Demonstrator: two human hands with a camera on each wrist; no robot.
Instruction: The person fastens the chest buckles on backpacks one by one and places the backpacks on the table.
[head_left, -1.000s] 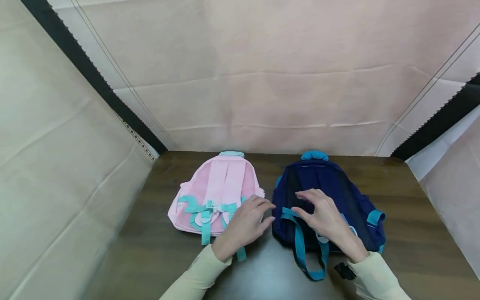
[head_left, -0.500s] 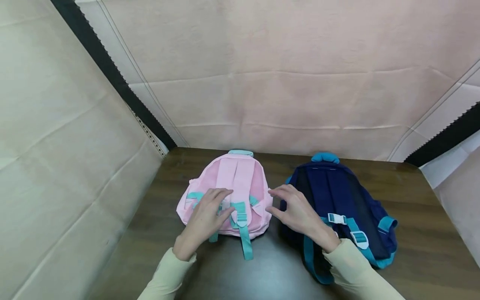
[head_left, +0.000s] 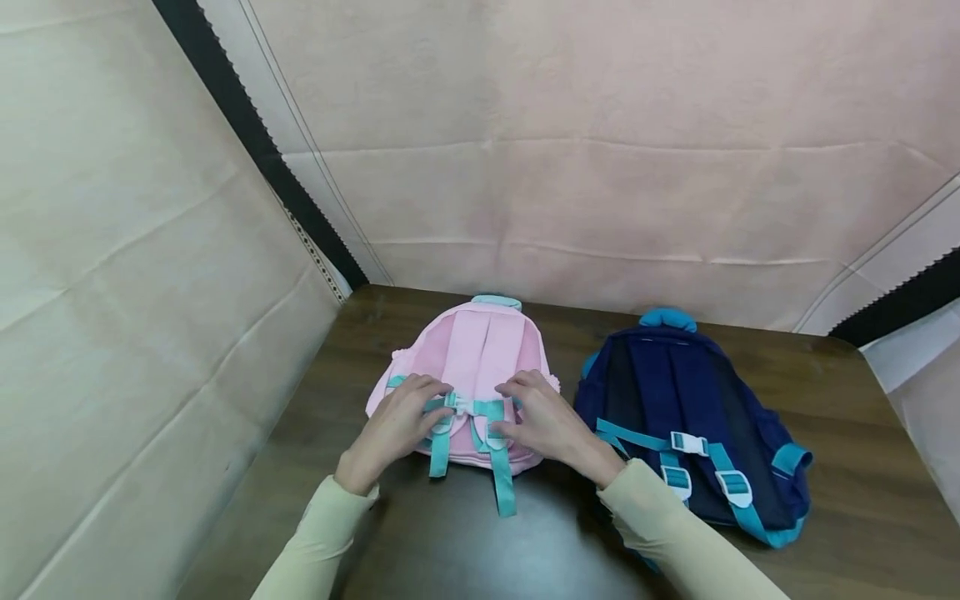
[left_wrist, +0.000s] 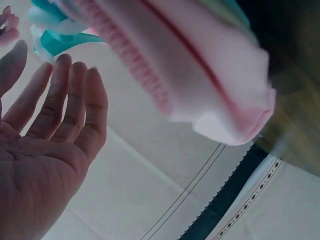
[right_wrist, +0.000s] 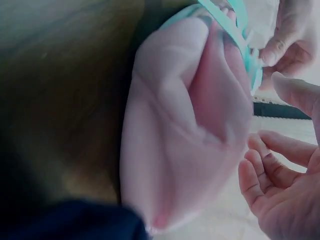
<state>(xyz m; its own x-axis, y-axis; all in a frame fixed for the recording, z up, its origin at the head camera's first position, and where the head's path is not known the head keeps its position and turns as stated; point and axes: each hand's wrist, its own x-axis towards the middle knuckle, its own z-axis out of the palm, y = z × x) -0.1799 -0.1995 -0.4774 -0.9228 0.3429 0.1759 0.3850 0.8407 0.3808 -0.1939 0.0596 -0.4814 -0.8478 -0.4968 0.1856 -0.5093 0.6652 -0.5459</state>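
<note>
A small pink backpack point(head_left: 471, 346) lies on the table with its straps up. Turquoise straps point(head_left: 504, 475) cross its lower part, joined at a pale buckle point(head_left: 463, 406). My left hand point(head_left: 396, 423) is over the left straps, fingertips right by the buckle's left side. From the other side my right hand point(head_left: 546, 419) reaches over the right strap, thumb and fingers apart. In the left wrist view the left fingers point(left_wrist: 53, 102) are relaxed and spread. The right wrist view shows the right hand point(right_wrist: 287, 175) beside the pink backpack's side, its fingers slightly bent around nothing.
A dark blue backpack point(head_left: 678, 375) with blue straps and white buckles lies to the right, close to my right forearm. Both bags rest on a dark wooden table point(head_left: 547, 533). Pale fabric walls point(head_left: 600, 167) rise behind and at the sides.
My right hand has left the blue backpack and moved left to the pink one. My left hand has shifted to the pink backpack's left straps. The camera view has turned slightly.
</note>
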